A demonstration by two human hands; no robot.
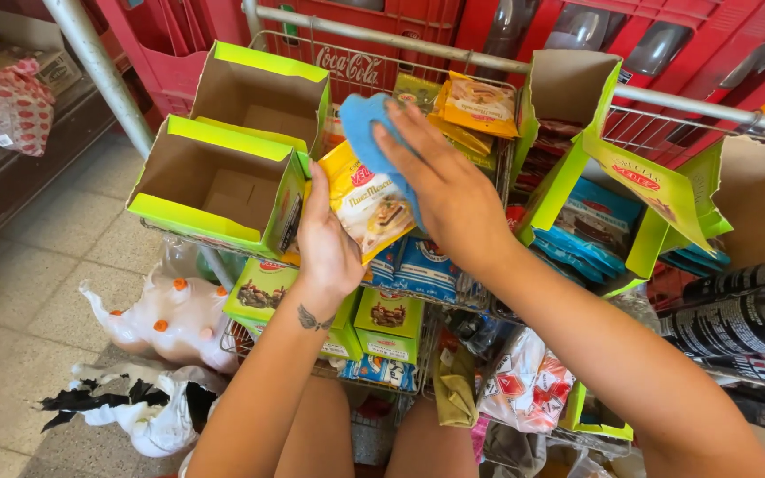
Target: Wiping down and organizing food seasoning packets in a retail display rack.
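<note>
While empty green boxes (223, 190) crowd close, left fingers (316, 199) grip a yellow packet (369, 204), right fingers (400, 133) press a blue cloth (365, 128).

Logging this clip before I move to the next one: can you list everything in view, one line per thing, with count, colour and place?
snack packet: one, yellow, held up in front of the rack
cloth: one, blue, pressed on the packet's top
empty cartons: two, green-edged cardboard, rack's upper left
open cartons: about three, green-edged, upper right, holding blue packets
small boxes: several, green, lower shelf
wire rack: one, grey metal, centre
crates: several, red, behind the rack
dark bottles: two, lying at far right
plastic bags: a few, clear and white, floor at left
left hand: holds the packet
right hand: holds the cloth
</note>
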